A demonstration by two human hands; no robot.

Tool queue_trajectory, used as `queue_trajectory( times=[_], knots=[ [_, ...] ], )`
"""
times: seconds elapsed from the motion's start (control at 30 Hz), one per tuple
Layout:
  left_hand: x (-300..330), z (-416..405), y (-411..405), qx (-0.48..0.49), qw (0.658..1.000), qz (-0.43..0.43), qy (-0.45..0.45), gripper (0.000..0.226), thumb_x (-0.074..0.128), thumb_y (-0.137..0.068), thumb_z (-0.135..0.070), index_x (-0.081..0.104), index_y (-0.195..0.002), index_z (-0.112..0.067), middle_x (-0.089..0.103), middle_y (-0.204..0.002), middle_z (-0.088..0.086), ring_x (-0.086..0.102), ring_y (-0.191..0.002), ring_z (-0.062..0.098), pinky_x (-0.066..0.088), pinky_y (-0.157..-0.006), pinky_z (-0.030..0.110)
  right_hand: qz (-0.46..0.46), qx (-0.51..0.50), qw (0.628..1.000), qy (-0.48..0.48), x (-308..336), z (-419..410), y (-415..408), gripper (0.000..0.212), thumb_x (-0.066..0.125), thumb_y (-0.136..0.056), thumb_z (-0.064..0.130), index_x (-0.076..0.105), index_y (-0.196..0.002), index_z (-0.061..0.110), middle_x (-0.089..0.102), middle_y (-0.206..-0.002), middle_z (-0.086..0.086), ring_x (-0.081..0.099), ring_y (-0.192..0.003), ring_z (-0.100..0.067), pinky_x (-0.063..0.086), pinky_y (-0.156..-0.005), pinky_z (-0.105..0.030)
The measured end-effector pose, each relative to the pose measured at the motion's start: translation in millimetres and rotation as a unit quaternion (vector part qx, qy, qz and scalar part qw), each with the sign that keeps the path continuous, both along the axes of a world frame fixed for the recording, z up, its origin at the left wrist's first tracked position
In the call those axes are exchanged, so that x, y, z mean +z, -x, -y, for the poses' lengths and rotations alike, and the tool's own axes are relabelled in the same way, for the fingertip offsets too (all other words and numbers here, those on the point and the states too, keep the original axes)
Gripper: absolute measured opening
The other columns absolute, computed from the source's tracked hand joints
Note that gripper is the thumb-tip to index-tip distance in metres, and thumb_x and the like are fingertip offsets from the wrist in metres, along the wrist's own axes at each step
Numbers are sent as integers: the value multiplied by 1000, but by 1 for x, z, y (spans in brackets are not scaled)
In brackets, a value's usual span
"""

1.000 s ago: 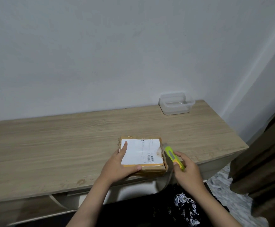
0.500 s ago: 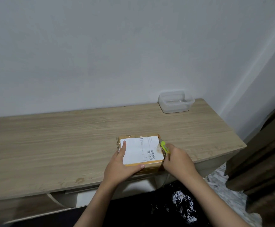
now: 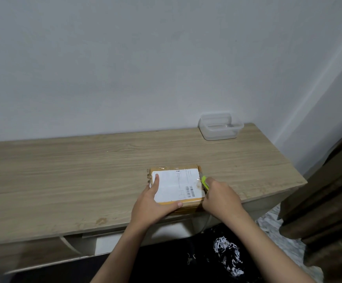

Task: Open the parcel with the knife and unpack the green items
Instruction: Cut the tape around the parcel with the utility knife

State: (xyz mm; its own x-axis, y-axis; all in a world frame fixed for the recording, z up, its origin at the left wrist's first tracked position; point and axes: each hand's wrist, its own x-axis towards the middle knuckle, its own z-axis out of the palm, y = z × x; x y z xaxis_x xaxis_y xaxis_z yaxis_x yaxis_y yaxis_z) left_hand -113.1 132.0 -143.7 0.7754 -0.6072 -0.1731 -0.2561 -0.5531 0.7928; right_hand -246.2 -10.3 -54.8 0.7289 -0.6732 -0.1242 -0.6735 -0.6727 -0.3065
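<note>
A small brown cardboard parcel (image 3: 178, 185) with a white shipping label on top lies near the front edge of the wooden desk (image 3: 64, 176). My left hand (image 3: 153, 203) holds its near left corner, index finger stretched along the label and thumb along the front edge. My right hand (image 3: 220, 198) grips a yellow-green utility knife (image 3: 204, 181), whose tip is against the parcel's right side. The blade itself is hidden. The parcel is closed and taped.
A clear plastic container (image 3: 220, 126) stands at the desk's back right corner against the white wall. A brown curtain (image 3: 329, 201) hangs at the right, just past the desk's end. A drawer front sits under the desk's front edge.
My right hand moved left and forward with the knife, from beside the parcel to its right side. My left hand kept its hold on the parcel.
</note>
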Motion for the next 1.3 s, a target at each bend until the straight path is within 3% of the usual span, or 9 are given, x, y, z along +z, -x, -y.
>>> queue_trajectory(
  times=[0.37,0.73,1.0,1.2,1.3],
  knots=[
    [3,0,-2,-2,999,3,-34,123,65,-38,-85,15,-144,-48,46,-144,-1,42,-131,16,42,-104,36,-28,16,999,20,-2,-15,11,32,45,-78,6,49,-109,12,63,-102,-14,60,-96,-35,38,-65,-31],
    [6,-1,-1,-1,999,3,-32,119,70,-44,-78,17,-145,-46,37,-150,2,36,-136,16,38,-106,33,-40,7,999,8,-1,-22,21,30,43,-79,6,49,-107,13,63,-101,-14,60,-96,-34,37,-64,-31],
    [8,-2,0,-2,999,-1,-32,122,65,-39,-82,16,-145,-46,38,-150,1,38,-135,18,41,-104,36,-28,-18,999,-24,1,-21,34,36,44,-78,10,53,-112,17,66,-103,-13,61,-99,-34,46,-68,-35],
    [10,-3,-1,-9,1000,-6,-25,124,64,-38,-83,16,-145,-45,40,-149,-3,36,-137,14,40,-105,35,55,-50,996,-47,5,-13,47,42,50,-78,13,59,-118,22,70,-103,-11,63,-98,-31,52,-79,-36],
    [13,-2,-3,-16,999,2,-33,120,66,-42,-82,17,-145,-44,40,-149,-4,38,-135,16,40,-102,32,150,-80,984,-41,3,-9,55,30,60,-84,26,65,-114,26,73,-97,-6,65,-93,-27,52,-76,-35]
  ],
)
